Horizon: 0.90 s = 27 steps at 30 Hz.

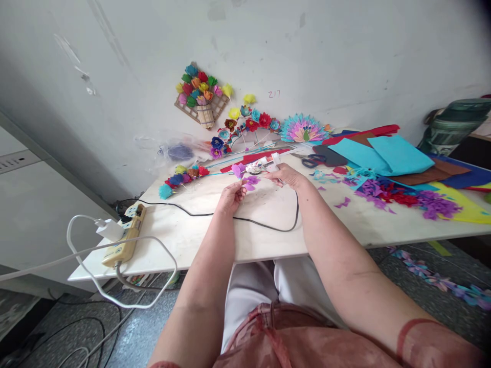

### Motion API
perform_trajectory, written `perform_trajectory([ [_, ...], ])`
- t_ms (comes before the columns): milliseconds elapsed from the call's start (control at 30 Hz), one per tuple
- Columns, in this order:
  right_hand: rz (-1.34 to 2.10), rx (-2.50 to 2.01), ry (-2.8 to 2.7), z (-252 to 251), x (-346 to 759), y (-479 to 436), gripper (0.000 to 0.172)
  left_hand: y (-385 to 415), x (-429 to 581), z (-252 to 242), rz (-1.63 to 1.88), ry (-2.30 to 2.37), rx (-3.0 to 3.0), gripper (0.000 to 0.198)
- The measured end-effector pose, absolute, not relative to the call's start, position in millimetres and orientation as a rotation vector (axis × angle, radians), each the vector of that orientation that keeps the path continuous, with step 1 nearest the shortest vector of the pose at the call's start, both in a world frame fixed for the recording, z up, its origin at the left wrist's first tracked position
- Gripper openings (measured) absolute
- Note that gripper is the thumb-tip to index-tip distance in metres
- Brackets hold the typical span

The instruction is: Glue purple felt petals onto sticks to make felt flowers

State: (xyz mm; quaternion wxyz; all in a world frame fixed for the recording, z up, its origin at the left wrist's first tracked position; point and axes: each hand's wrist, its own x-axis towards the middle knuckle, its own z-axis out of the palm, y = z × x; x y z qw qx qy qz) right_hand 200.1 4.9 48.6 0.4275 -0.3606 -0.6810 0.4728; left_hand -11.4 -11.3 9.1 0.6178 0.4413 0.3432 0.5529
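Note:
My left hand (231,197) pinches a small purple paper flower (250,182) above the white table (215,240). My right hand (286,176) is wrapped round a white glue gun (263,164), whose tip points left at the flower's petals. The gun's black cord (268,225) loops across the table in front of my arms. Both hands sit close together near the table's middle.
A yellow power strip (125,240) with a white charger (109,229) lies at the table's left edge. Finished paper flowers (184,179) lie behind my hands. Black scissors (312,161), blue felt sheets (383,153) and purple and red paper scraps (402,197) fill the right side.

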Motion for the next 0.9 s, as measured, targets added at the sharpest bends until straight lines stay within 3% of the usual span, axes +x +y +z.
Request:
perform_trajectory([
  [900,1.118,-0.939,-1.589,50.0,196.6,7.1,0.028,-11.9,-11.0,9.8,1.262,0.791,1.013,0.025],
])
